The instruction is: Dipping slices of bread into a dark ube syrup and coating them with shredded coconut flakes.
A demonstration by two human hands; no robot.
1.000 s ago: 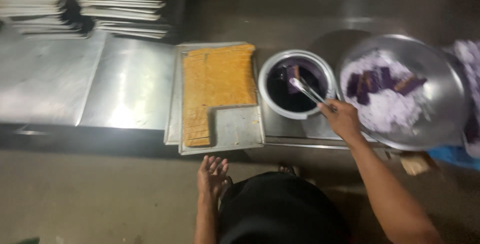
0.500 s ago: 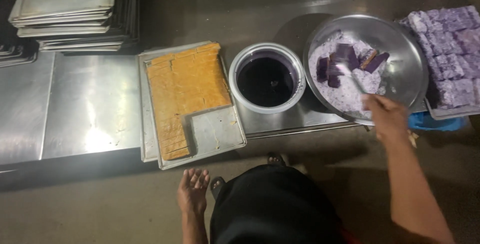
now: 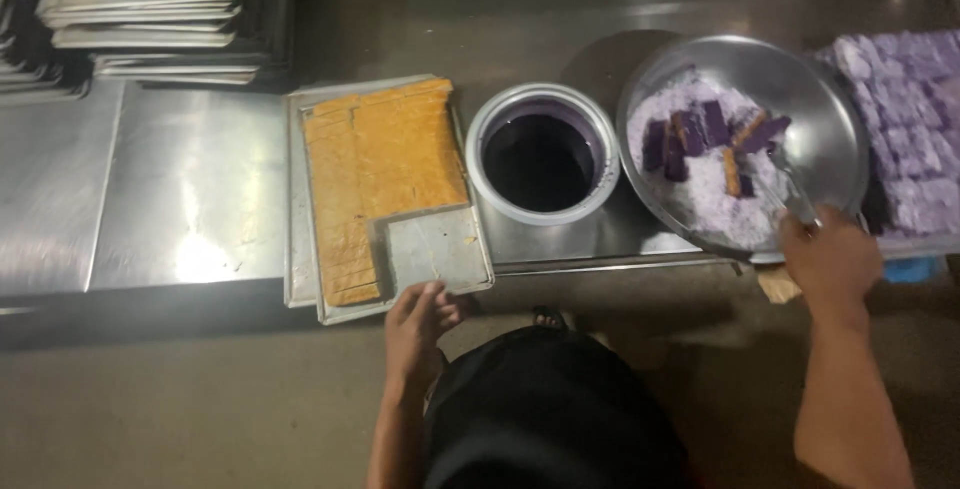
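At the right of the frame, the right hand [image 3: 830,261] keeps a clenched grip on a pair of metal tongs [image 3: 792,192], whose tips reach into a wide round metal pan [image 3: 838,109] tilted on the steel counter [image 3: 180,199]. The pan holds a bed of pale purple crumbs [image 3: 705,199], on which lie several dark purple cake pieces [image 3: 700,129], a few showing orange-brown sides. Whether the tongs' tips pinch one of the pieces cannot be told. At lower centre, the left hand [image 3: 415,327] is open, its grip released, fingertips touching the near edge of a shallow baking tray [image 3: 440,254]. That tray, set on a second tray, carries an orange-brown sheet cake [image 3: 385,164] scored into strips, with its lower right corner cut away to bare metal. Between tray and pan stands a round white-rimmed bowl [image 3: 480,164] of dark purple liquid [image 3: 538,162]. At the far right edge, just beside the pan, rows of crumb-coated purple cake pieces [image 3: 905,119] fill another tray. Stacks of empty metal trays [image 3: 150,9] occupy the upper left of the frame. The person's dark garment [image 3: 550,409] fills the bottom centre.
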